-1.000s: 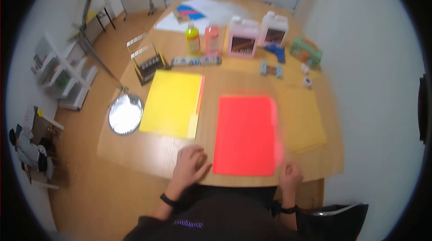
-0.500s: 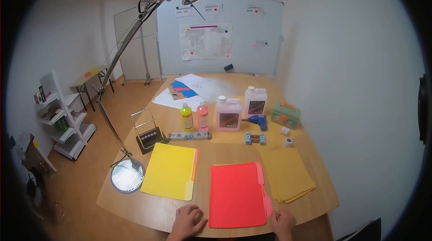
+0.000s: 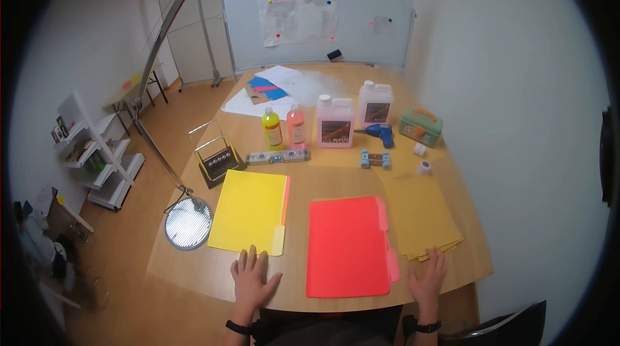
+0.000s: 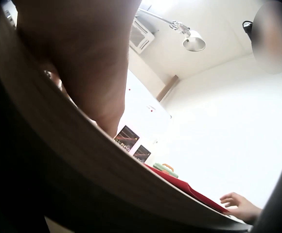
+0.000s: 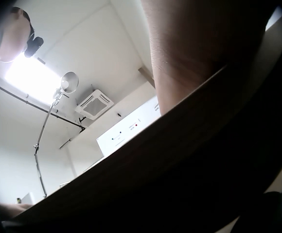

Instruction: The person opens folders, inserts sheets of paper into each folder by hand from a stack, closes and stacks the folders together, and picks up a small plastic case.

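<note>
My left hand (image 3: 254,283) lies at the table's front edge with its fingers spread, fingertips right at the lower edge of the yellow folder (image 3: 250,210). On the other side my right hand (image 3: 427,284) has its fingers extended, the tips near the bottom of a stack of tan envelopes (image 3: 426,217). Between the hands lies a red folder (image 3: 349,249) with pink tabs along its right side. Neither hand grips anything. In the left wrist view the red folder (image 4: 180,187) shows low along the table edge, with the right hand (image 4: 240,206) beyond it.
Behind the folders stand a Newton's cradle (image 3: 219,164), a spirit level (image 3: 278,157), yellow and pink bottles (image 3: 272,129), two jugs (image 3: 335,123), a blue power tool (image 3: 382,134), a small skateboard-like toy (image 3: 376,160) and a green case (image 3: 421,127). A lamp's round base (image 3: 188,224) sits left.
The hands have gone from loosely curled to spread flat, the left reaching to the yellow folder's edge and the right to the envelopes. The head view tilted up, then slightly back down.
</note>
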Action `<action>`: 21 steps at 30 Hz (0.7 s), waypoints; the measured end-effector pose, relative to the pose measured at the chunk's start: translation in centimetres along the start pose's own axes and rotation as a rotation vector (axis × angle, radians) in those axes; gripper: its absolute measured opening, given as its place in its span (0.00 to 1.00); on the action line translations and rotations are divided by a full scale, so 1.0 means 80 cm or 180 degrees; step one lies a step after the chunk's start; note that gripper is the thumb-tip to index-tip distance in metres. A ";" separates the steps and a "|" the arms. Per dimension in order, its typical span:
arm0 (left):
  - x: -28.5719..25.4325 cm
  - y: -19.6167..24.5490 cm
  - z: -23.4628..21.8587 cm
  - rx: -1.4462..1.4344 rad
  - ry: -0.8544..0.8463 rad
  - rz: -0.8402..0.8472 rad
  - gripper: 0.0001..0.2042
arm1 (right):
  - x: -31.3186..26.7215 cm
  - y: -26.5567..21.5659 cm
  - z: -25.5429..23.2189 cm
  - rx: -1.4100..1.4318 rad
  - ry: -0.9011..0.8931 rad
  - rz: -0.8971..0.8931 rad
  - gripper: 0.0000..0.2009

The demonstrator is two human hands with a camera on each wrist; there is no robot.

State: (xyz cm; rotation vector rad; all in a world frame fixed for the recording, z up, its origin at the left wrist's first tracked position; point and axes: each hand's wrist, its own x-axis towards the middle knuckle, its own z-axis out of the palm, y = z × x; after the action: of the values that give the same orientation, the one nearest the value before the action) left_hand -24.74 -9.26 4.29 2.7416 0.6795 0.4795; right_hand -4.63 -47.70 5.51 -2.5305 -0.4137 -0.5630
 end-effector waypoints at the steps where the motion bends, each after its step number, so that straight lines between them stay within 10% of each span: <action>1: -0.002 0.003 0.002 0.0162 0.0018 0.0121 0.34 | 0.005 -0.004 -0.004 -0.0059 0.0054 -0.0131 0.29; 21: 0.006 0.015 -0.006 -0.0075 0.0175 0.0108 0.35 | 0.002 0.020 0.018 -0.0127 0.0035 -0.0394 0.11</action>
State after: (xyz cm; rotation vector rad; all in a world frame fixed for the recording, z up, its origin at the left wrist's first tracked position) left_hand -24.02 -9.91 5.23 2.7309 0.6373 0.5686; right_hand -3.39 -48.24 3.82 -2.5514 -0.5633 -0.6370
